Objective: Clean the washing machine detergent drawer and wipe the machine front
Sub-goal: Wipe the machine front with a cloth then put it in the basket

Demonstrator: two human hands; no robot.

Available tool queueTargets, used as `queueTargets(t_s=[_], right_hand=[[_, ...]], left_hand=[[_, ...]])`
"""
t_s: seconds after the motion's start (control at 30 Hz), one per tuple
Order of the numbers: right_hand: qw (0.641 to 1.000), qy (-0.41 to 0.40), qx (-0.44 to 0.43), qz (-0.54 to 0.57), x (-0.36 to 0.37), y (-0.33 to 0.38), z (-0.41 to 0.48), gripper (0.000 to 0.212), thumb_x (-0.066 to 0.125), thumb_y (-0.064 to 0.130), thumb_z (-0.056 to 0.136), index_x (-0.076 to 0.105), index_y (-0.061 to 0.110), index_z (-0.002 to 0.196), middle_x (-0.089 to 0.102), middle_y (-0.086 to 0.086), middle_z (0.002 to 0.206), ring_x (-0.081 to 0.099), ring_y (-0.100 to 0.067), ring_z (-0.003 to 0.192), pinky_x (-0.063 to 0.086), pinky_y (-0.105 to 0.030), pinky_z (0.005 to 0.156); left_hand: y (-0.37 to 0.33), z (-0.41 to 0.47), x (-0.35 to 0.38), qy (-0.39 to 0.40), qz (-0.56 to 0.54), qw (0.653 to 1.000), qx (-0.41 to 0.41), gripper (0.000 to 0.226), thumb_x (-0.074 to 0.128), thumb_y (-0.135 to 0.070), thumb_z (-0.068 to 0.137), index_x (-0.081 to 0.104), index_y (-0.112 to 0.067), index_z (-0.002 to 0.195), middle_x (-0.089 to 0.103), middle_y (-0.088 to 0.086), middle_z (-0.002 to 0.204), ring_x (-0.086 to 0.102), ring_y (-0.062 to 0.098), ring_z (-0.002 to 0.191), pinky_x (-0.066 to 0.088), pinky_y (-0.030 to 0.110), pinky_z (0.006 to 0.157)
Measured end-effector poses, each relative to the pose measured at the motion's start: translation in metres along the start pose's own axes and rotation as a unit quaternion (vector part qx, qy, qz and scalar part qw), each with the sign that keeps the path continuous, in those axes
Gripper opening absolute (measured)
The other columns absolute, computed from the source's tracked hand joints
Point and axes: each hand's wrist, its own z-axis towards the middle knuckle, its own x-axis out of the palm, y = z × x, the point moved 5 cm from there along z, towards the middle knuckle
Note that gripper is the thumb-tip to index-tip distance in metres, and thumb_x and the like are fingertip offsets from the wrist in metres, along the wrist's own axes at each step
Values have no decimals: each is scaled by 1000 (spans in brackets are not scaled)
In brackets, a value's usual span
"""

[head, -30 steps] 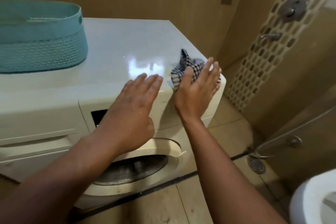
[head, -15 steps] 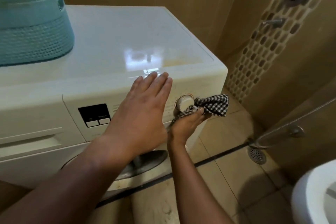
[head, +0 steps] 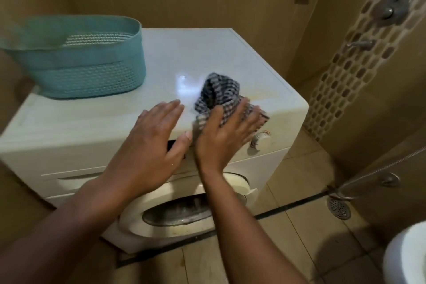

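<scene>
— What do we see from the head camera?

— We see a white washing machine (head: 96, 127) in a tan-tiled bathroom, with both our hands at its upper front edge. Our right hand (head: 222, 138) lies flat with the fingers spread, pressing a black-and-white checked cloth (head: 216, 93) onto the front lip of the machine's top.

— So the cloth is under the hand?

— Partly. The fingers cover its near portion, and the rest bunches up beyond the fingertips on the top surface. One corner hangs out to the right of the fingers, over the edge, just above the round dial (head: 259, 142).

— And our left hand (head: 152, 143)?

— Open, palm down, fingers straight and together, holding nothing. It rests over the control panel just left of the right hand, thumb nearly touching the cloth's lower edge. We cannot tell how firmly it bears on the panel.

— Where is the detergent drawer (head: 69, 178)?

— On the left of the front, below the top edge, shut flush. It sits left of our left forearm, well apart from the cloth.

— Anything else on the machine?

— A teal basket (head: 85, 76) stands on the far-left part of the top. Below our forearms we see the round door (head: 184, 212), closed.
</scene>
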Motion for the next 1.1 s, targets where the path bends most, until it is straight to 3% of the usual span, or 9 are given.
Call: queueTargets(t_s=[0.1,0.17,0.27,0.37,0.57,0.67,0.83,0.93,1.1], right_hand=[[996,22,-28,-78,-3,18,0,65,31,54,98,23,30,158,4,-4,168,-15,-25,153,0,-54,123],[974,78,-163,-138,3,33,-28,63,29,54,99,24,30,158,15,-5,166,-4,-26,154,0,-52,123],[902,188,-342,-184,29,56,-86,62,29,52,100,29,26,157,33,-6,160,18,-27,151,6,-49,123],[854,241,-418,-194,62,95,-122,60,30,47,102,31,20,156,41,-10,154,33,-31,143,16,-49,121],[700,353,-571,-243,136,159,-195,70,34,54,99,15,25,159,31,-17,159,30,-37,144,24,-48,119],[620,344,-668,-225,150,165,-214,60,36,47,100,32,23,155,36,-13,157,30,-38,145,25,-49,118],[393,302,-852,-170,137,109,-225,47,53,34,94,61,12,135,53,-12,147,38,-31,143,21,-50,121],[317,324,-873,-178,129,64,-207,54,61,35,91,55,15,142,44,-7,154,31,-26,148,13,-47,122],[202,353,-888,-217,94,20,-146,51,37,32,95,59,13,137,47,-10,152,32,-30,147,2,-47,120]], left_hand=[[23,-17,-17,-12,-9,999,-38,79,22,-64,89,25,-25,157,20,-8,165,11,6,152,10,38,126],[37,-33,-22,-18,-13,998,-57,79,18,-66,89,20,-27,158,16,-10,165,7,4,152,7,37,126],[65,-60,-32,-39,10,994,-97,78,15,-66,92,18,-27,159,15,-9,166,5,6,153,3,37,126],[93,-83,-54,-102,40,984,-141,74,20,-58,95,24,-19,157,22,-2,165,11,13,153,6,43,126],[158,-129,-90,-248,-15,921,-299,71,28,-47,93,32,-11,154,23,5,165,18,20,152,13,42,124],[170,-148,-88,-268,-107,893,-346,67,31,-48,99,31,-12,155,20,4,166,19,18,152,17,36,124],[149,-172,-40,-152,-193,893,-378,68,28,-55,102,10,-25,160,13,-3,167,13,13,153,17,40,124],[133,-181,-7,-58,-211,897,-383,70,25,-60,101,3,-30,160,-1,-10,168,-2,8,153,6,36,124],[102,-168,21,21,-150,932,-331,66,25,-60,101,6,-34,158,-2,-14,167,-6,10,153,1,43,125]])
